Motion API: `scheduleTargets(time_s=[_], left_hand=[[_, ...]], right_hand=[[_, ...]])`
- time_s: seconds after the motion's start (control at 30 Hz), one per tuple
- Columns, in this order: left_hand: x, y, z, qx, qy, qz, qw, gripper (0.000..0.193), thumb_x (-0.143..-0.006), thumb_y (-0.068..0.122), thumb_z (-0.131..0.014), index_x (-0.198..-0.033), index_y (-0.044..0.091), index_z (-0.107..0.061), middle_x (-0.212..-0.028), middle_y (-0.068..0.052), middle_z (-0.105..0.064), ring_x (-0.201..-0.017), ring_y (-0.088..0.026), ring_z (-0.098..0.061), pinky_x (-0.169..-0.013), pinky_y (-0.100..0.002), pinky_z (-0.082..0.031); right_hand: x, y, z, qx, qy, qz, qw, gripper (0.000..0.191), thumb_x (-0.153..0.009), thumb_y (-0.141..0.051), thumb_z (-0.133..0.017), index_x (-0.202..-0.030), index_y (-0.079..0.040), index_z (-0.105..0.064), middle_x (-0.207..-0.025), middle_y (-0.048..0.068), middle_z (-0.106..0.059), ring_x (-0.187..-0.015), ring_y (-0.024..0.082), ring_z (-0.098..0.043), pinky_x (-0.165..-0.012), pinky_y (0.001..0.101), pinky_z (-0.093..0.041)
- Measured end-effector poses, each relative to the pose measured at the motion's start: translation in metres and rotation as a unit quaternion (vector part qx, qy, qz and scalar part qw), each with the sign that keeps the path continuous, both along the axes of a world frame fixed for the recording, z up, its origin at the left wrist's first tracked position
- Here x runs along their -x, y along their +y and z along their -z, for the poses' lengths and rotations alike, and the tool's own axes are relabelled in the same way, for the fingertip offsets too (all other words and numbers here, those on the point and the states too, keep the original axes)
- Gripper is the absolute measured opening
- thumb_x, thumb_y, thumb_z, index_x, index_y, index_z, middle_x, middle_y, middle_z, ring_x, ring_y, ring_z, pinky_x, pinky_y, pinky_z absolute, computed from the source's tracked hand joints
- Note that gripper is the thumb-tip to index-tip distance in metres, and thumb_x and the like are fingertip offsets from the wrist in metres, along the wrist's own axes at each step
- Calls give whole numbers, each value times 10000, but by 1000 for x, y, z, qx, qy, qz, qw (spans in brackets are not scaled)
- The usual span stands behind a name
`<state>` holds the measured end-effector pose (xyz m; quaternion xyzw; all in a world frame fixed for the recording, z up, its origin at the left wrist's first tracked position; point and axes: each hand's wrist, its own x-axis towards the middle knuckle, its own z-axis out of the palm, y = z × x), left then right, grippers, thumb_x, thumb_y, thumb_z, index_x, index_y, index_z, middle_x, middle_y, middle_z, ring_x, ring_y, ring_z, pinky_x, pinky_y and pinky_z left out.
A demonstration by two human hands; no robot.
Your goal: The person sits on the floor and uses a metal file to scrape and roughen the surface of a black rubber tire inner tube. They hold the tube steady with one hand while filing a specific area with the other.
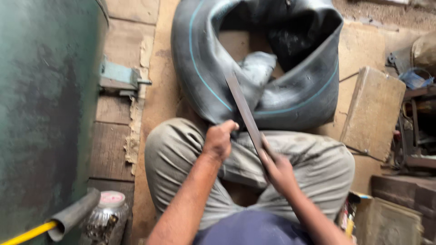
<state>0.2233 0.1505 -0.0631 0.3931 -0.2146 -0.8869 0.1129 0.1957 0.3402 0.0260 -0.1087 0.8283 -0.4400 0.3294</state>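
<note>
A large black rubber inner tube [295,90] with a thin blue line lies folded on the floor, its near edge resting on my knees. My left hand [219,139] pinches the tube's near edge. My right hand [277,170] is closed on the lower end of a long flat metal file [243,109], which slants up and left across the rubber. I sit cross-legged in grey trousers [313,163].
A big green metal tank [45,113] fills the left side, with a grey pipe and yellow hose [68,218] beside a glass jar [106,215]. A wooden block [372,111] lies to the right, with metal scrap and boxes at the far right.
</note>
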Motion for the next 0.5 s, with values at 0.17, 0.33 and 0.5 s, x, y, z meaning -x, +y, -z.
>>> scheduleTargets(time_s=[0.17, 0.33, 0.5], left_hand=[[2, -6, -2, 15, 13, 18, 1000, 117, -738, -40, -665, -843, -51, -716, -889, -59, -694, -871, -186, -640, -845, -328, -489], [2, -2, -5, 18, 9, 8, 1000, 123, -719, -56, -667, -835, -50, -711, -899, -56, -697, -894, -175, -641, -876, -307, -483], [2, 9, 3, -17, 2, -11, 1000, 97, -722, -58, -680, -817, -53, -701, -868, -57, -683, -865, -176, -627, -862, -320, -477]], right_hand=[[71, -97, 27, 174, -4, 44, 984, 514, -1000, -232, -593, -1495, -108, -533, -638, -50, -540, -458, 52, -403, -423, 252, -354], [68, -50, 17, 113, 92, 37, 989, 519, -1018, -229, -605, -1511, -84, -532, -829, -93, -612, -569, 23, -406, -493, 218, -379], [-9, 30, -8, 17, -45, 59, 997, 559, -999, -226, -605, -1550, -158, -538, -664, 9, -514, -519, 76, -431, -470, 264, -382]])
